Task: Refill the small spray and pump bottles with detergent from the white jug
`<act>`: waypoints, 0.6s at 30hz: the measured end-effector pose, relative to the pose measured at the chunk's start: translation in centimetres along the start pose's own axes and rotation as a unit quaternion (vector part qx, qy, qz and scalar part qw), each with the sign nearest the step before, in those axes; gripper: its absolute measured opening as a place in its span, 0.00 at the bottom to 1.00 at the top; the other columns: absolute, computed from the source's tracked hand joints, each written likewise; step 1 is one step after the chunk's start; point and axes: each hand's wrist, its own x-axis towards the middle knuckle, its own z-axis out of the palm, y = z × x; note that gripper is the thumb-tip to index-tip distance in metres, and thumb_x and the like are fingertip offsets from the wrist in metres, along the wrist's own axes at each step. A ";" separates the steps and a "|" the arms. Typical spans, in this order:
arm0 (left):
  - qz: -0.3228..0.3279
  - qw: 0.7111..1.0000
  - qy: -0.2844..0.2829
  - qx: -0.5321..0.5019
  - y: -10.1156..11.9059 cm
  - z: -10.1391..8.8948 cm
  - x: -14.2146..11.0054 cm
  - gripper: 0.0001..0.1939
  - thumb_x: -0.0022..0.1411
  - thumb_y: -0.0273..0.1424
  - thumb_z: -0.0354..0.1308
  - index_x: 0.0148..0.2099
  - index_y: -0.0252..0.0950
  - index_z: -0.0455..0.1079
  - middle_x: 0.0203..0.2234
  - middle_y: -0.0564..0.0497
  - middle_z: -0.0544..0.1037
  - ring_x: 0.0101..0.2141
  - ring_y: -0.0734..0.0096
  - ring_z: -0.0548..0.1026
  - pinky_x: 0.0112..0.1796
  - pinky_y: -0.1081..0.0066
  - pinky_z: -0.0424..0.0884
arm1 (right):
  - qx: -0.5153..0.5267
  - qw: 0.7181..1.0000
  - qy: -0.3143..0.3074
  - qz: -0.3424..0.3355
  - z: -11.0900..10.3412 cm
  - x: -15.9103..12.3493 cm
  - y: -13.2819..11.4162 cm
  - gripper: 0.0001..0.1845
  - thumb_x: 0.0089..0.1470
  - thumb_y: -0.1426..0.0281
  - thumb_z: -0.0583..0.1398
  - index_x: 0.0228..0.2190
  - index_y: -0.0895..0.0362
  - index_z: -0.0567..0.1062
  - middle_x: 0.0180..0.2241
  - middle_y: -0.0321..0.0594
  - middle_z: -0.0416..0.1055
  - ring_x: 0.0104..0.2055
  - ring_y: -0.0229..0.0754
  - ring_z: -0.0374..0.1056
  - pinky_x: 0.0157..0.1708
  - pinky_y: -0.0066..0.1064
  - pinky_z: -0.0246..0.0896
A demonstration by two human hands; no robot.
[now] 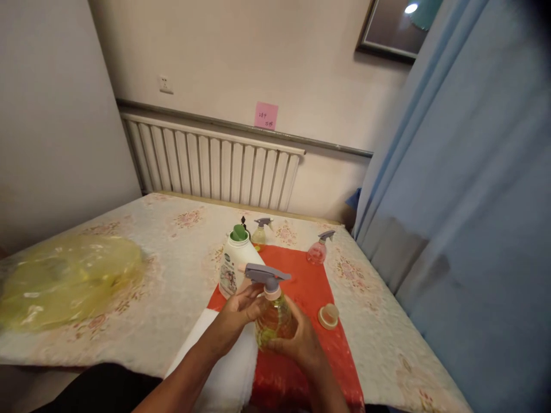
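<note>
the left hand (241, 304) and the right hand (305, 343) close from opposite sides on a clear spray bottle (274, 321). the left grip sits high, thumb and fingers drawn in around the shoulder just under the collar (272, 293); the right grip is wider, curved round the lower body.

to handle it well, i'd let the right palm take the weight low down and use the left only to steady the top. press lightly, since the thin-looking wall could give and push liquid up. hold it upright, with the fingers off the trigger, and mind the white jug (236, 269) close beyond the left grip: its mouth, with a green piece in it, looks uncovered, so a stray knuckle might tip it.

the bottle is see-through with a yellow-green tint, reddish where the red sheet (301, 272) shows through. its spray head (264, 275) is grey, over a pale pinkish collar. how full it is, i can't tell.

a pale cap (330, 316) lies to the right of the right grip; a pink spray bottle (317, 253) stands farther beyond it. a white cloth (232, 373) lies below the left grip.
</note>
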 end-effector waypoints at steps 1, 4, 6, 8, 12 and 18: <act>-0.012 1.000 0.005 0.024 -0.2 -0.1 -0.2 0.26 0.56 0.40 0.67 0.56 0.40 0.71 0.57 0.42 0.72 0.57 0.52 0.69 0.57 0.56 0.62 | -0.003 1.000 0.005 -0.001 -0.5 0.2 -0.1 0.39 0.33 0.69 0.73 0.51 0.52 0.72 0.49 0.42 0.75 0.53 0.55 0.70 0.52 0.43 0.64; -0.047 0.992 0.045 0.105 -1.5 -1.2 -1.3 0.23 0.58 0.43 0.64 0.53 0.39 0.72 0.51 0.42 0.76 0.51 0.53 0.74 0.54 0.56 0.66 | -0.042 0.998 0.040 -0.003 -2.4 1.4 -0.5 0.39 0.34 0.68 0.73 0.51 0.53 0.71 0.48 0.42 0.76 0.51 0.55 0.71 0.51 0.44 0.65; -0.051 0.977 0.101 0.182 -2.8 -2.7 -2.3 0.20 0.59 0.45 0.61 0.49 0.39 0.74 0.46 0.43 0.79 0.48 0.54 0.76 0.53 0.56 0.67 | -0.091 0.992 0.092 0.001 -4.0 2.6 -0.5 0.42 0.32 0.71 0.73 0.52 0.53 0.70 0.49 0.43 0.75 0.53 0.55 0.70 0.54 0.46 0.63; -0.051 0.945 0.124 0.297 -4.2 -5.1 -3.3 0.19 0.61 0.47 0.58 0.46 0.40 0.74 0.42 0.45 0.80 0.47 0.55 0.76 0.51 0.58 0.70 | -0.129 0.982 0.136 0.004 -5.7 4.2 -0.2 0.46 0.30 0.73 0.73 0.54 0.52 0.69 0.51 0.43 0.74 0.55 0.55 0.68 0.57 0.47 0.60; -0.020 0.844 0.139 0.517 -7.2 -10.8 -4.7 0.18 0.63 0.48 0.54 0.42 0.41 0.74 0.38 0.47 0.80 0.39 0.58 0.78 0.42 0.60 0.75 | -0.146 0.980 0.132 -0.015 -8.0 8.6 1.6 0.42 0.32 0.71 0.72 0.52 0.52 0.69 0.50 0.43 0.75 0.54 0.53 0.69 0.57 0.47 0.59; 0.030 0.722 0.153 0.674 -10.7 -16.0 -5.7 0.14 0.66 0.42 0.51 0.43 0.41 0.73 0.40 0.46 0.80 0.41 0.58 0.79 0.45 0.61 0.75 | -0.198 0.969 0.137 -0.054 -9.1 16.1 6.4 0.42 0.31 0.70 0.71 0.52 0.54 0.70 0.53 0.44 0.70 0.56 0.52 0.66 0.57 0.43 0.59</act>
